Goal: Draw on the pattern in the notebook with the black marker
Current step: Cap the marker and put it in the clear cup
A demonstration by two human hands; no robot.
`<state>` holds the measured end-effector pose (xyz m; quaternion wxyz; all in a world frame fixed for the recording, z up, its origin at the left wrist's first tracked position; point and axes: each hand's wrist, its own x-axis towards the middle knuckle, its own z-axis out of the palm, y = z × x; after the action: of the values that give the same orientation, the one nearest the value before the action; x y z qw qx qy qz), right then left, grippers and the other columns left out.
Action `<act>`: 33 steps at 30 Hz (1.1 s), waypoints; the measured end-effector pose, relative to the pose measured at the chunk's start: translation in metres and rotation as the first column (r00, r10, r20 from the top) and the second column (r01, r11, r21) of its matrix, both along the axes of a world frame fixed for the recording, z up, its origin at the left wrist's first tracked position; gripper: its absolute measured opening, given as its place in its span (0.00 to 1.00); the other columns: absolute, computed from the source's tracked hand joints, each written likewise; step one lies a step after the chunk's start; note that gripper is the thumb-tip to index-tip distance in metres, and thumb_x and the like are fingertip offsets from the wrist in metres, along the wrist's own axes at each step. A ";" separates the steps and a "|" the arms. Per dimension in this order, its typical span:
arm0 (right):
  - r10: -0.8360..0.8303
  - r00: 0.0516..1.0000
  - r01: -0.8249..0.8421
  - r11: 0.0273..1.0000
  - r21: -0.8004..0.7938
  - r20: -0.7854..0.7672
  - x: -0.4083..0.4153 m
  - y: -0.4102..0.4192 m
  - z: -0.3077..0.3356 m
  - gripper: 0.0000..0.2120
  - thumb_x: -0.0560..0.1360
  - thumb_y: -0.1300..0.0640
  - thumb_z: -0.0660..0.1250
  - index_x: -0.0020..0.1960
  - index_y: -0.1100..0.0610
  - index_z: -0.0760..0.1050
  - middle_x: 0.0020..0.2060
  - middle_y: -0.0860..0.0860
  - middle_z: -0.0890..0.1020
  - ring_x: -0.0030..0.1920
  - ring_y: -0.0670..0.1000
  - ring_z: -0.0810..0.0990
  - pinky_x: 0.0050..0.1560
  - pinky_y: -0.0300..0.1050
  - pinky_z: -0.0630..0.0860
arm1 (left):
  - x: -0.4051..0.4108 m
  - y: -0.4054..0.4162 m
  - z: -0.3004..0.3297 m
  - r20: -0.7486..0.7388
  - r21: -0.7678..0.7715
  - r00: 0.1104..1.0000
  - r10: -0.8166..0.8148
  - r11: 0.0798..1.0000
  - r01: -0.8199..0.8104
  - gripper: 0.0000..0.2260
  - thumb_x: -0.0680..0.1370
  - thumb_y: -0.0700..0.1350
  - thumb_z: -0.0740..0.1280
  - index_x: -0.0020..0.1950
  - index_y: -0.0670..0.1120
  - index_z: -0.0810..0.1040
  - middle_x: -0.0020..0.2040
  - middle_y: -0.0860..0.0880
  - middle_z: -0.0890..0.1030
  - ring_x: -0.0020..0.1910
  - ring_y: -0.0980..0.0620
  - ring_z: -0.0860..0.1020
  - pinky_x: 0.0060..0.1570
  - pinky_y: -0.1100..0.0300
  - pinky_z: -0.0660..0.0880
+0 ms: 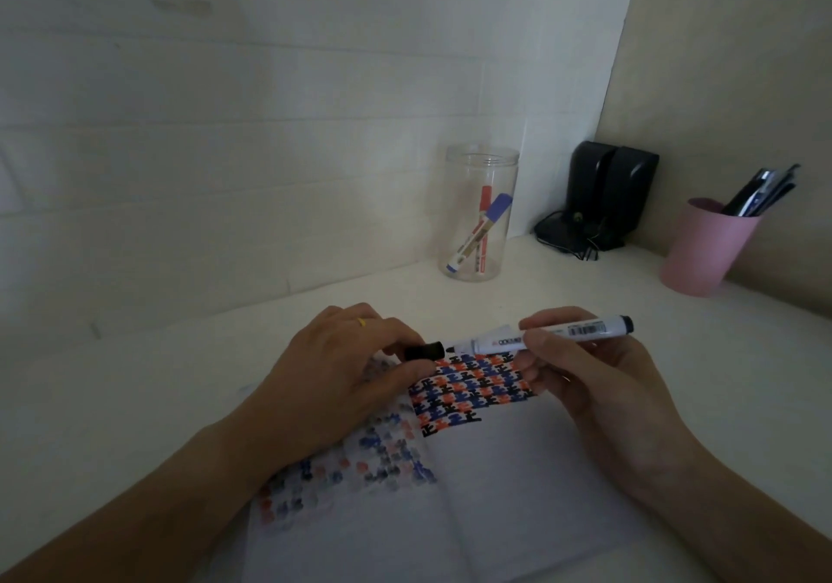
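Note:
An open notebook (508, 483) lies on the white desk in front of me. Its right page carries a black, blue and orange pattern (472, 384); the left page shows faint bleed-through marks. My right hand (585, 384) grips the black marker (540, 337) by its white barrel, held level above the pattern with the tip pointing left. My left hand (351, 366) pinches the black cap (423, 351) just left of the bare tip, a small gap apart from it. A ring sits on one left finger.
A clear jar (479, 213) with a red and a blue marker stands behind the notebook. Two black speakers (608, 195) with cables sit in the corner. A pink cup (707, 249) of pens is at the right. White walls close the desk behind.

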<state>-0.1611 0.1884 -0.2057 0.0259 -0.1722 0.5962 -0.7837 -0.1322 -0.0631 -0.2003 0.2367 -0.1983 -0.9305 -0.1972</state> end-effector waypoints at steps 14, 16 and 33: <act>0.063 0.998 -0.063 0.993 0.096 -0.004 0.007 -0.003 0.006 0.20 0.64 0.49 0.78 0.51 0.61 0.86 0.42 0.62 0.88 0.43 0.57 0.86 0.44 0.44 0.83 | 0.007 0.005 0.005 -0.124 -0.035 0.990 -0.063 0.998 0.059 0.17 0.78 0.61 0.60 0.53 0.52 0.81 0.45 0.57 0.82 0.44 0.62 0.71 0.45 0.74 0.65; 0.071 0.997 -0.071 0.991 0.109 0.001 0.007 -0.003 0.006 0.26 0.60 0.45 0.81 0.52 0.59 0.87 0.43 0.61 0.88 0.43 0.55 0.86 0.46 0.44 0.83 | 0.006 0.004 0.005 -0.134 -0.031 0.987 -0.084 0.996 0.081 0.16 0.78 0.59 0.61 0.53 0.51 0.81 0.46 0.56 0.82 0.44 0.62 0.72 0.46 0.74 0.66; 0.106 0.991 -0.110 0.993 0.042 0.088 0.009 -0.001 0.003 0.18 0.63 0.58 0.78 0.49 0.66 0.86 0.43 0.66 0.88 0.41 0.58 0.87 0.42 0.44 0.84 | 0.010 0.008 0.003 -0.324 -0.154 0.916 -0.237 0.968 0.196 0.10 0.79 0.48 0.69 0.50 0.41 0.82 0.42 0.48 0.82 0.40 0.49 0.76 0.40 0.57 0.74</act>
<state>-0.1521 0.1871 -0.2026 0.0977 -0.1697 0.6025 -0.7737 -0.1225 -0.0548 -0.1977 0.3580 -0.3451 -0.8579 -0.1295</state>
